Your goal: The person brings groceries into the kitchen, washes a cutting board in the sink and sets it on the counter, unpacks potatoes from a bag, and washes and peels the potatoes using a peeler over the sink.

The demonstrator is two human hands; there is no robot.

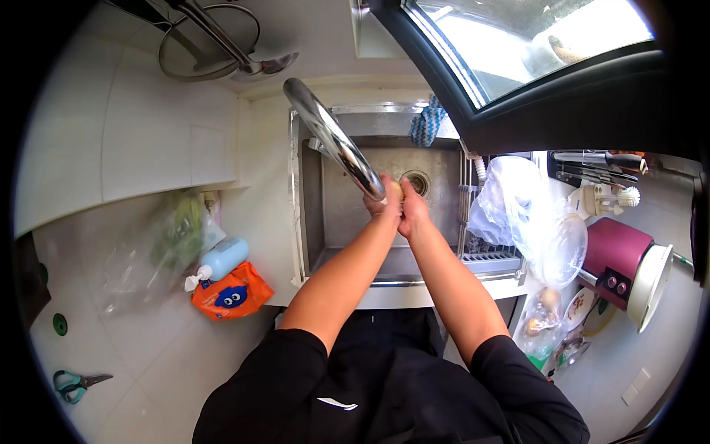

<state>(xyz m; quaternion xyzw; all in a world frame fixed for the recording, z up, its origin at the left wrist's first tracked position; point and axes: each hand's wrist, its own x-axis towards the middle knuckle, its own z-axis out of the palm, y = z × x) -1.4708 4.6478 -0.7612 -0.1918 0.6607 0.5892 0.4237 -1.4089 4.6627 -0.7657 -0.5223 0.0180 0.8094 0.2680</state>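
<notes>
Over the steel sink (355, 229), my left hand (379, 205) and my right hand (416, 209) are close together, right below the mouth of the chrome faucet (336, 137). Between them shows a small part of a pale yellowish, roundish thing (398, 191). Both hands are closed around it, and the fingers hide most of it, so its kind is unclear. The drain (416, 182) lies just beyond my right hand. Whether water is running cannot be made out.
A blue patterned cloth (427, 123) hangs at the sink's back edge. On the right are a drying rack (492, 262), plastic bags (510, 200) and a maroon appliance (615, 255). Leftward stand a blue pump bottle (225, 257), an orange packet (238, 294) and scissors (74, 385).
</notes>
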